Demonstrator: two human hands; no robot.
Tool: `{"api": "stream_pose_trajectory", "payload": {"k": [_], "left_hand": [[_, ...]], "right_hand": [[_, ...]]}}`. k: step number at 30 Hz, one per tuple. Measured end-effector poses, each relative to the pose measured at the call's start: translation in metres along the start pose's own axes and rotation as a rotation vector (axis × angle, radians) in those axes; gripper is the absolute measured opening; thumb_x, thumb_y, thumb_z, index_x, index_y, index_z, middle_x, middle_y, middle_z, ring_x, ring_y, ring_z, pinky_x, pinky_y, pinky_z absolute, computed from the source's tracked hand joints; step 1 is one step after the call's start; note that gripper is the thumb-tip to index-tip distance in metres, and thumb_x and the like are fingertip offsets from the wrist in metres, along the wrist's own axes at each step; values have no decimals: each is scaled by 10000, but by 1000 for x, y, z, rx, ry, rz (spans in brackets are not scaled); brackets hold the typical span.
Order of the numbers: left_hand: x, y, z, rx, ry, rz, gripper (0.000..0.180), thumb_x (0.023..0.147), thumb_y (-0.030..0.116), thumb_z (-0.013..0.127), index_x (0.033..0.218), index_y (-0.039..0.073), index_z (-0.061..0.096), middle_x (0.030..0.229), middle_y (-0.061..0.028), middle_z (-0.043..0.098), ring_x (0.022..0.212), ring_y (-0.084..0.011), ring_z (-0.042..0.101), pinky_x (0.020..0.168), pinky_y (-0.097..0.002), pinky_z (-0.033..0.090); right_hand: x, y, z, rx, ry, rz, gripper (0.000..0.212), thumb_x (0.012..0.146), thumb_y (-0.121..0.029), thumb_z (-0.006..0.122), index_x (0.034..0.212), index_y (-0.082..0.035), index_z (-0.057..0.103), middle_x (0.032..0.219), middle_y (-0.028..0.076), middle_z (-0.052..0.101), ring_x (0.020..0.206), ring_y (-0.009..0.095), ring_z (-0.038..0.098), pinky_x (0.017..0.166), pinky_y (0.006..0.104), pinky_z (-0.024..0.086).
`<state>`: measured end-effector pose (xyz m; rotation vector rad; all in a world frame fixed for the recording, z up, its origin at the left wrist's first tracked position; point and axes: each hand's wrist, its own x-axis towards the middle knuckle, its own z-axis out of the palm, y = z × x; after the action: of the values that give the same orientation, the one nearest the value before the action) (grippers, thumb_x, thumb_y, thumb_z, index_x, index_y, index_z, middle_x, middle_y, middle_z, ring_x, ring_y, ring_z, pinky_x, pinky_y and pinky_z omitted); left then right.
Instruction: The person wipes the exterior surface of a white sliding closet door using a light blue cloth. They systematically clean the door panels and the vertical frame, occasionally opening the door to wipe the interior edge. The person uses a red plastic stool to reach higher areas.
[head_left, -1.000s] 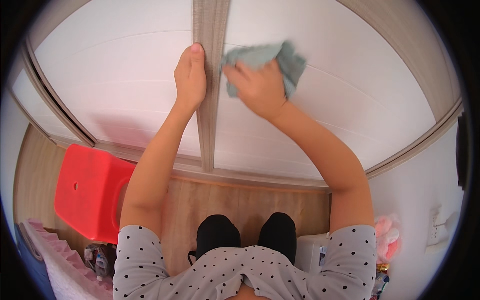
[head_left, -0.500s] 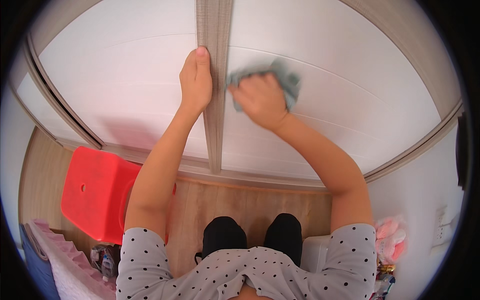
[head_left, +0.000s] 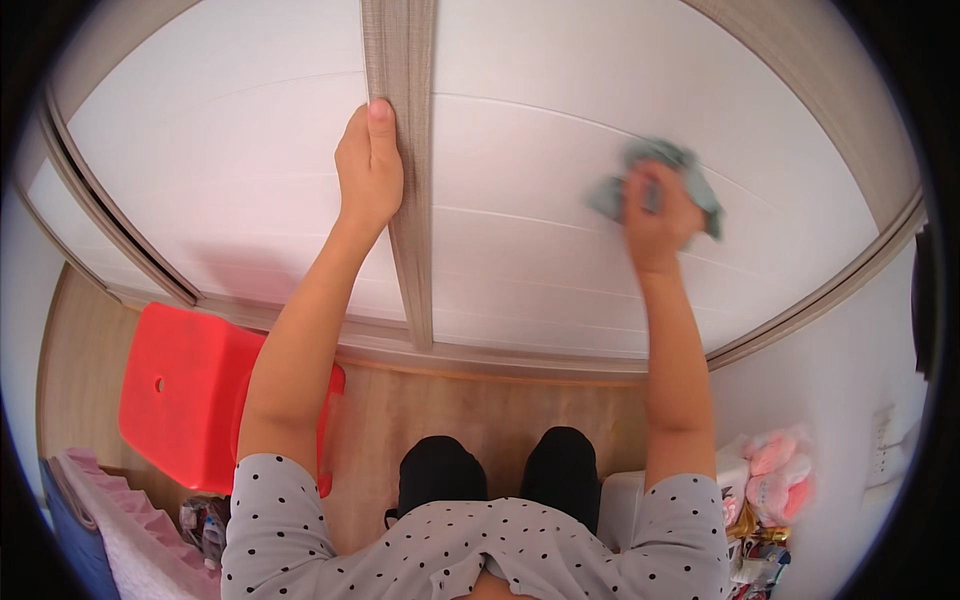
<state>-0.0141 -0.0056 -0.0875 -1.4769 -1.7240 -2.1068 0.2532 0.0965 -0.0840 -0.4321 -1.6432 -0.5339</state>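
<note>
My right hand (head_left: 660, 215) presses a crumpled grey-green cloth (head_left: 708, 190) against the white door panel (head_left: 540, 180), right of the middle. Its fingers are closed on the cloth and slightly blurred. My left hand (head_left: 370, 175) grips the edge of the wood-grain door frame (head_left: 412, 200), the upright strip between two white panels. The left thumb points up along that strip, and the other fingers are partly hidden. Thin curved grooves run across the right panel.
A red plastic stool (head_left: 185, 390) stands on the wood floor (head_left: 500, 400) to my left, partly behind my forearm. Pink fluffy items (head_left: 780, 475) lie at the lower right by a white wall (head_left: 800, 370). A pink ruffled cover (head_left: 130, 520) is at the lower left.
My right hand has swept the cloth to the right across the panel, away from the upright frame. My left hand stays on the frame; the view has shifted slightly.
</note>
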Motion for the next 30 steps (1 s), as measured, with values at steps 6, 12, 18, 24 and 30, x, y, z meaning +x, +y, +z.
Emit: {"api": "stream_pose_trajectory", "payload": {"k": [6, 12, 18, 24, 30], "left_hand": [[-2, 1, 12, -55, 22, 46, 541, 936, 489, 245, 719, 15, 391, 679, -55, 392, 663, -158, 357, 658, -293, 358], [0, -9, 6, 15, 42, 82, 610, 933, 504, 233, 854, -36, 506, 778, -89, 511, 746, -163, 447, 699, -294, 383], [-6, 7, 7, 12, 15, -32, 629, 923, 536, 235, 854, -27, 507, 781, -53, 493, 752, -143, 426, 711, -273, 373], [-4, -1, 16, -6, 99, 48, 625, 934, 515, 221, 891, -33, 518, 839, -65, 520, 797, -151, 442, 752, -277, 371], [-4, 0, 9, 28, 42, 15, 650, 935, 517, 210, 922, -52, 523, 864, -84, 534, 817, -166, 456, 775, -285, 374]], "right_hand": [[-30, 4, 1, -97, 118, 52, 112, 723, -60, 658, 824, -91, 623, 769, 46, 611, 682, 239, 577, 567, 335, 424], [-29, -112, 76, 236, -397, -161, 124, 759, -130, 607, 874, -157, 644, 845, 49, 605, 764, 216, 571, 594, 358, 436], [-57, -16, 11, -79, -124, -27, 98, 737, -189, 629, 785, -142, 557, 708, 24, 569, 612, 226, 545, 531, 358, 439], [-79, 16, -19, 3, 214, 549, 142, 694, -20, 626, 789, -89, 546, 721, 60, 551, 656, 236, 538, 592, 348, 432], [-64, -54, 17, -60, -255, 74, 139, 679, -119, 637, 782, -93, 547, 693, 56, 558, 654, 258, 552, 595, 396, 422]]}}
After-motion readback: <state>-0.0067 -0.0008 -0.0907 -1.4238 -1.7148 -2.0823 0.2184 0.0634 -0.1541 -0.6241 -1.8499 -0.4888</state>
